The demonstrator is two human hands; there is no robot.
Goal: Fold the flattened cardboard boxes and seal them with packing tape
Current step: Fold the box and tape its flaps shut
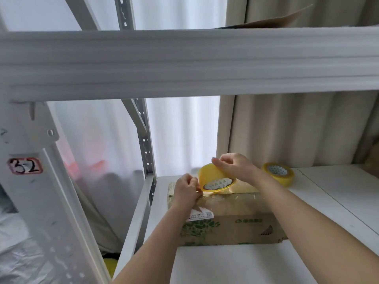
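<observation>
Cardboard box (pixel 229 220), folded, top glossy with tape, beneath both hands: left hand (pixel 187 190) pinching what seems the tape's free end at the box's far-left edge, right hand (pixel 235 167) clamped on the yellow tape roll (pixel 215 178); sealing partway done; spare tape roll (pixel 279 173) right of the right hand, white shelf (pixel 338 191) open beyond.

One head-worn wide view faces forward and slightly down, close over the white shelf (pixel 338 193).

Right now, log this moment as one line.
left hand: pinching tape end on cardboard box | right hand: holding yellow tape roll | spare tape roll: on shelf
</observation>
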